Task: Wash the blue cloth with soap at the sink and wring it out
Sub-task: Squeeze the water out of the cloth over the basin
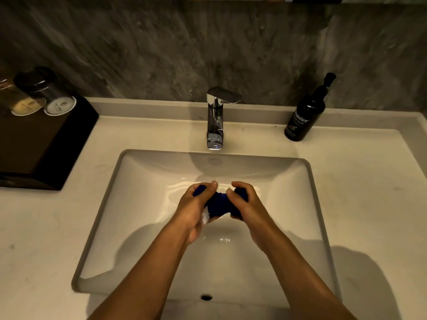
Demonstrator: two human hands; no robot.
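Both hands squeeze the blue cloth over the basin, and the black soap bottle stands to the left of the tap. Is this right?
Not quite. In the head view the black soap bottle stands right of the tap. Both the left hand and right hand do squeeze the blue cloth over the basin.

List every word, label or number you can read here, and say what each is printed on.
"Dunster": black pump bottle, back right of the counter.
"hand wash": same bottle, under the brand name.
Smaller print lower on that bottle: too small to read.
Lids of the two jars at left: markings blurred, unreadable.
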